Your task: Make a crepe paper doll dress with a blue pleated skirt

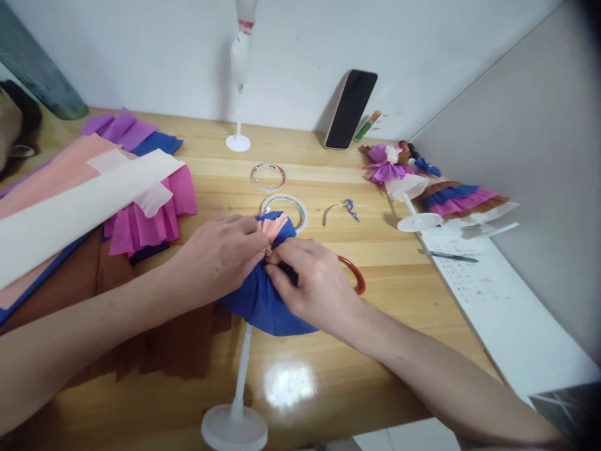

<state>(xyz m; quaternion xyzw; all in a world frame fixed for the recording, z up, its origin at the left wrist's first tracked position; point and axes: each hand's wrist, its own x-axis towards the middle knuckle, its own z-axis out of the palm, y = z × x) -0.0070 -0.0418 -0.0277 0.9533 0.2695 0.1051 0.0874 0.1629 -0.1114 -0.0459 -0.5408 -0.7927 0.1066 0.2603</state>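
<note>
A blue crepe-paper skirt [277,316] with a peach crepe piece [275,225] at its top sits on a white plastic stand [241,366], which leans over the table. My left hand [228,254] pinches the gathered paper where peach meets blue. From the other side, my right hand [317,275] closes thumb and fingertips on the same gather. Fingers hide most of the gathered spot. Just beyond my hands lies a white tape roll [304,216]. Part of a red-brown ring [359,279] shows behind my right hand.
Crepe-paper sheets [51,216] in several colours cover the left side. By the wall stand a white plastic figure [240,56] and a phone [352,109]. A thin ring [284,178] lies mid-table. Paper-dressed figures [387,163] lie at right, near a pen [454,257] on written paper [493,307].
</note>
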